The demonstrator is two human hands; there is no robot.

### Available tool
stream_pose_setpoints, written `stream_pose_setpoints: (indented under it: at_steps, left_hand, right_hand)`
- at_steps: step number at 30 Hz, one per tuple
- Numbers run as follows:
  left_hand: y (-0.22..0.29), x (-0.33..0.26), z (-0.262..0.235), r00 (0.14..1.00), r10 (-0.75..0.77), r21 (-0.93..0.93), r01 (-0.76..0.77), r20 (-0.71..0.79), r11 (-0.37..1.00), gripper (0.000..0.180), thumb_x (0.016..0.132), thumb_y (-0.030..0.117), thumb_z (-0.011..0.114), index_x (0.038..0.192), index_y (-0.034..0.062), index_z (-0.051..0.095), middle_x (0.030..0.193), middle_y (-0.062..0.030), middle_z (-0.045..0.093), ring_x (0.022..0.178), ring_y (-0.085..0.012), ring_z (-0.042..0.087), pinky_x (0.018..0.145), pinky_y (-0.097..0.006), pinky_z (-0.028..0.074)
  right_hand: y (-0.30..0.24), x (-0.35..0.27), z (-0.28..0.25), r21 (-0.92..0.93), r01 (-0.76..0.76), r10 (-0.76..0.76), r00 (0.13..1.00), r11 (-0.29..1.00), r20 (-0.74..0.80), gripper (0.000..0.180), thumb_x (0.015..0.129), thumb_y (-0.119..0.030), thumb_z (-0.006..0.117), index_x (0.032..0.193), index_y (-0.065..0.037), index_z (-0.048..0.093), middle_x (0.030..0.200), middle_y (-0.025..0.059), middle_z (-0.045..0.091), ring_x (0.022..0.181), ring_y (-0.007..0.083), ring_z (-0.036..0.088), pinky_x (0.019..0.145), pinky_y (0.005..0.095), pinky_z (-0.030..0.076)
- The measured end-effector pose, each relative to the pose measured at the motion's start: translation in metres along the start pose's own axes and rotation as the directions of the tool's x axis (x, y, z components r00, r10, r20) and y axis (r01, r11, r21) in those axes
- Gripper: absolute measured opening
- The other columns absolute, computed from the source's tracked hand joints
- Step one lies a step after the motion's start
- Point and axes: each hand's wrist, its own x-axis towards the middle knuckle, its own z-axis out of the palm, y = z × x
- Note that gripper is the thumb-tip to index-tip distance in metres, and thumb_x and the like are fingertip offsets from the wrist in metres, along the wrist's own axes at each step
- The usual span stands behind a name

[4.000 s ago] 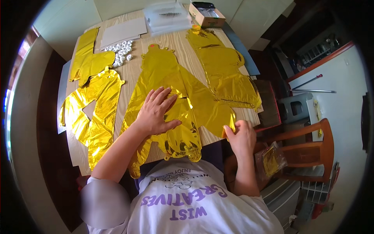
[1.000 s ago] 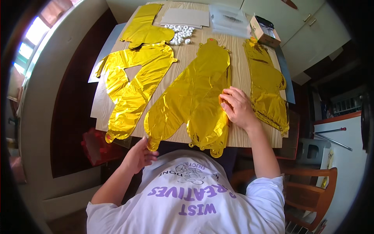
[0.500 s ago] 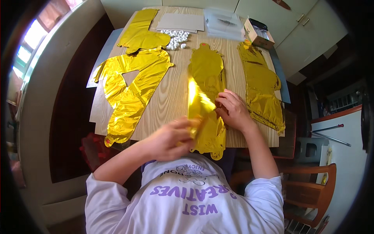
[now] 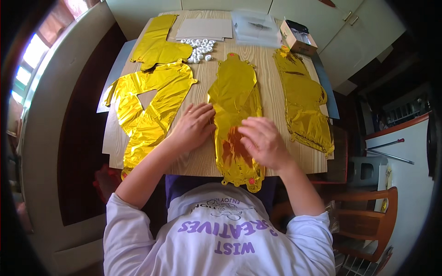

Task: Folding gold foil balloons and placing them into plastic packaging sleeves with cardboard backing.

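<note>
A flat gold foil balloon (image 4: 234,94) lies lengthwise on the table before me, its near end hanging slightly over the front edge. Along its left side my left hand (image 4: 194,123) rests with fingers stretched out, the tips touching the foil's edge. My right hand (image 4: 266,141) is over the lower right part of the balloon, fingers loosely bent and apart, nothing visible in them. A brownish reflection of that hand shows in the shiny foil. Left of it lies another gold foil balloon (image 4: 154,110), spread out and wrinkled, with an opening in its middle.
A third gold balloon (image 4: 159,43) lies far left, a fourth (image 4: 304,96) on the right. Small white rings (image 4: 200,49) are heaped near grey cardboard sheets (image 4: 205,28). A clear plastic bag (image 4: 255,30) and an open cardboard box (image 4: 298,37) stand behind. A wooden chair (image 4: 384,221) is at right.
The raised flap of the middle balloon now lies flat. My left hand has moved up and away to its left edge; my right hand has come down and slightly left over the foil.
</note>
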Motion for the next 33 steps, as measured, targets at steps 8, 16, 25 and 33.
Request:
stream_pose_setpoints:
  at_steps: [8,16,25,33]
  left_hand:
    - [0.013,0.017,0.017,0.983,0.179,-0.061,-0.176,0.038,0.982,0.051,0.096,0.025,0.062,0.141,0.0019,0.054,0.152,-0.0196,0.048,0.146,-0.038,0.038,0.121,-0.052,0.027]
    - [0.009,-0.001,0.015,0.997,-0.054,0.062,0.05,0.056,0.997,0.052,0.098,0.032,0.057,0.14,0.0015,0.054,0.153,-0.0185,0.046,0.148,-0.0376,0.034,0.122,-0.052,0.022]
    - [0.015,0.018,0.02,0.976,0.106,-0.034,-0.102,0.193,0.994,0.064,0.099,0.036,0.056,0.152,0.0029,0.042,0.161,-0.0165,0.036,0.152,-0.0359,0.027,0.123,-0.053,0.019]
    - [-0.001,0.019,0.01,0.989,0.124,-0.054,-0.119,0.085,0.991,0.066,0.097,0.036,0.061,0.151,0.0043,0.042,0.16,-0.0177,0.037,0.15,-0.0348,0.031,0.123,-0.052,0.023]
  right_hand:
    - [-0.012,-0.016,0.018,-0.083,-0.131,0.137,0.987,0.988,0.077,0.045,0.092,-0.026,0.07,0.131,-0.005,0.06,0.138,0.017,0.055,0.126,0.0366,0.053,0.112,0.0509,0.038]
    - [0.007,-0.023,0.026,-0.178,-0.232,0.258,0.957,0.956,0.135,0.046,0.097,-0.029,0.064,0.135,-0.005,0.057,0.138,0.0161,0.058,0.134,0.0339,0.05,0.117,0.0518,0.031]
    - [0.011,-0.02,0.023,-0.169,-0.197,0.222,0.964,0.966,0.147,0.044,0.093,-0.025,0.068,0.131,-0.005,0.06,0.136,0.0156,0.059,0.132,0.0337,0.052,0.117,0.0502,0.033]
    - [0.012,-0.021,0.023,-0.157,-0.157,0.179,0.975,0.975,0.135,0.044,0.088,-0.02,0.073,0.127,-0.003,0.062,0.133,0.0168,0.06,0.129,0.0345,0.053,0.115,0.0477,0.036]
